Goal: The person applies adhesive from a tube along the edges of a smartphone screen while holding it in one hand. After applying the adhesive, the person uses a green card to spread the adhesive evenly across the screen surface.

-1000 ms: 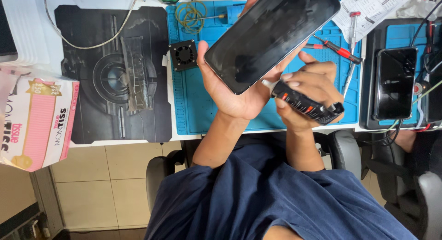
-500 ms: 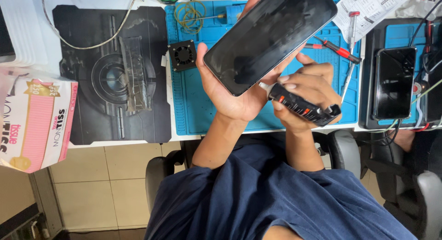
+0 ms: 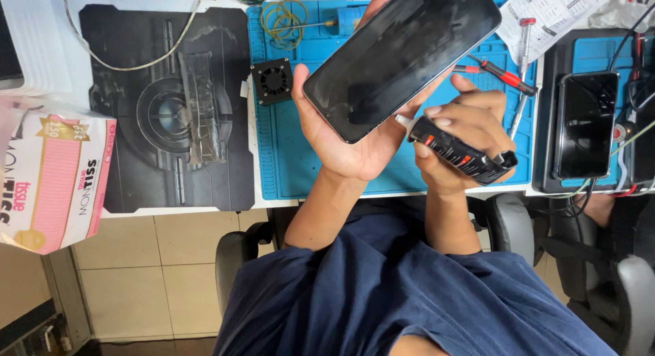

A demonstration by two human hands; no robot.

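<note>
The left hand (image 3: 355,141) cradles a dark phone (image 3: 402,55) in its open palm; the right hand (image 3: 464,134) wraps a black glue tube (image 3: 457,150), nozzle at the phone's edge. Beyond lies a blue mat (image 3: 300,151); a pink tissue box (image 3: 51,182) sits far left.

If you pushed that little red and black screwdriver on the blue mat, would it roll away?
Probably a little. The red and black screwdriver has a round, thin handle and lies flat on the blue mat, so a sideways nudge would likely roll it. It looks light and stiff. The mat's ridged surface may slow it.
</note>
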